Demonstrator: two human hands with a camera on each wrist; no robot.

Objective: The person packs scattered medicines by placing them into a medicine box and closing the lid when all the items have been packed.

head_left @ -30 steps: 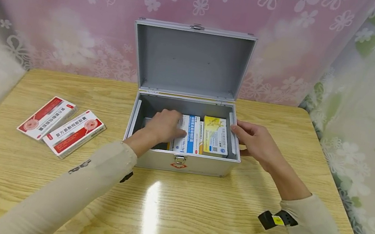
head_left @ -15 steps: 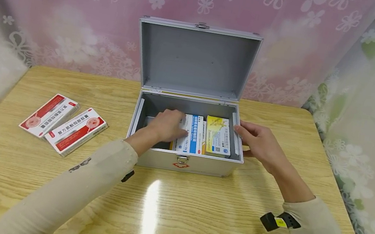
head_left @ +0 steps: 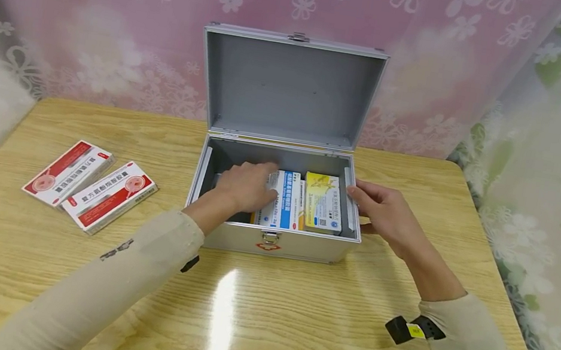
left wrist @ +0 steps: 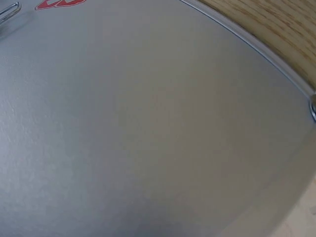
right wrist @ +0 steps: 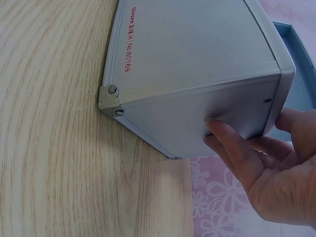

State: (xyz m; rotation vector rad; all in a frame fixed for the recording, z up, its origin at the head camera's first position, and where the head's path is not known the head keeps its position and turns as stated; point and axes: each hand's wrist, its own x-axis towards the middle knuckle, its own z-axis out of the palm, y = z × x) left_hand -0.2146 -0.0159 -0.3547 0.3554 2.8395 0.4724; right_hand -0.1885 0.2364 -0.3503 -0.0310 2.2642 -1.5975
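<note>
An open silver first-aid case (head_left: 227, 238) stands on the table, its lid (head_left: 287, 91) upright behind it. My left hand (head_left: 245, 186) reaches into it, index finger and thumb spread over the left edge of a white-and-blue medicine box (head_left: 286, 200). Its other fingers are hidden, and I cannot tell what they hold. At the case's right end my right hand (head_left: 385, 218) grips the side wall, thumb on the rim and fingers (right wrist: 229, 140) against the outside. Nearest to it inside is a yellow-and-white medicine box (head_left: 322, 202). The left wrist view shows just the case's front (left wrist: 148, 118).
Two red-and-white medicine boxes (head_left: 108, 198) (head_left: 69, 170) lie side by side, overlapping, on the wooden table (head_left: 321, 338) to the left. A pink floral curtain (head_left: 142, 45) hangs close behind the lid. The case's metal latch (head_left: 270, 237) is at its front.
My left index finger has stretched out slightly over the medicine boxes. The right hand keeps its grip on the case wall. The head view shifts a little.
</note>
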